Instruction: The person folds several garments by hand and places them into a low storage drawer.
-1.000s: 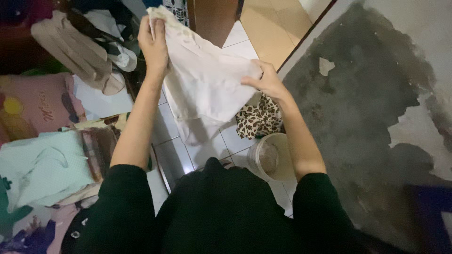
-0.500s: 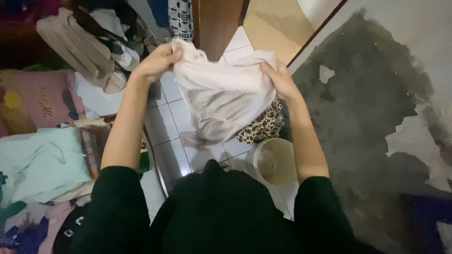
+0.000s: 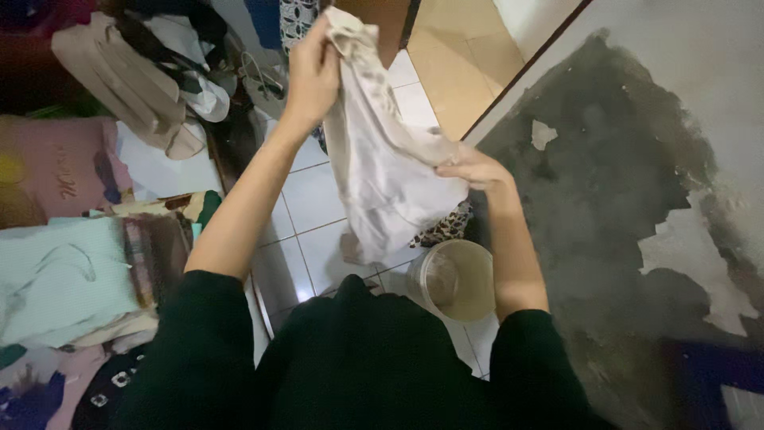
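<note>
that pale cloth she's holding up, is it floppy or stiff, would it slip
The pale, stained cloth garment is probably floppy: it hangs in soft folds between the left hand and right hand. It seems light, held by pinches alone. Its soft fabric likely won't slip.

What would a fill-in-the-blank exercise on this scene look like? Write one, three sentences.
1. Both hands grip a pale ____ held up above the tiled floor.
2. The left hand holds it ____ than the right hand.
3. Below the right forearm a round ____ stands on the floor, next to a leopard-print fabric.

Missing words: cloth; higher; bucket
</note>
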